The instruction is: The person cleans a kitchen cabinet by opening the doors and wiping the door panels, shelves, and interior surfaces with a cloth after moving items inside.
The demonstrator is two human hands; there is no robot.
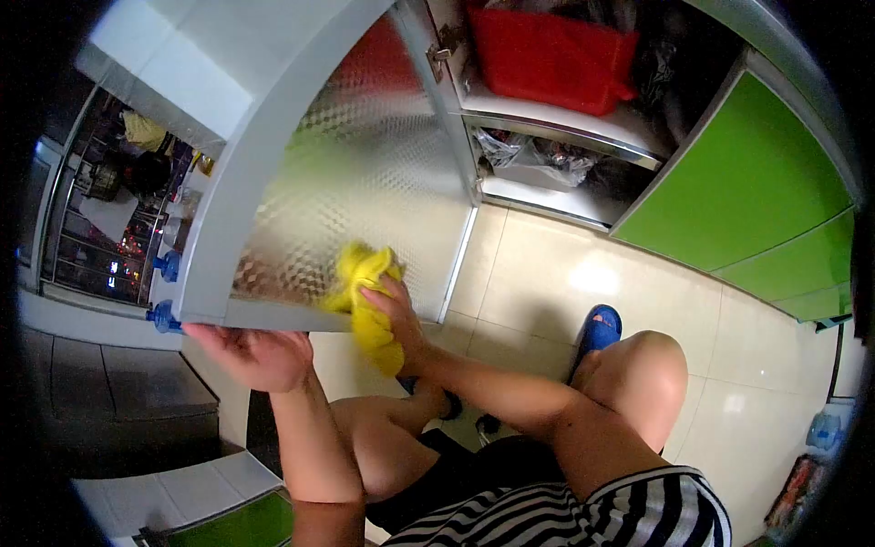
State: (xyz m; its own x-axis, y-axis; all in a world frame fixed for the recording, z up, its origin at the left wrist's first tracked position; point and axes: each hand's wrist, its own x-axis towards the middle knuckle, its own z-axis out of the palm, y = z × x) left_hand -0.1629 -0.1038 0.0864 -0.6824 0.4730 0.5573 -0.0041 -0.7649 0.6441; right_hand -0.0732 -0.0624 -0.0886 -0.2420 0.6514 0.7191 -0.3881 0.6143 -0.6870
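My right hand is closed around a bunched yellow cloth, which lies against the textured glass panel of an open cabinet door. Part of the cloth hangs below the door's edge. At the near corner of the door's grey frame, my left hand grips the edge, with some of its fingers hidden. The patterned glass looks hazy and reflective in places.
The open cabinet holds a red bin above plastic bags on a lower shelf. Green cabinet doors stand at the right. Below me, a blue slipper rests on the tiled floor. A blue-capped bottle stands far right.
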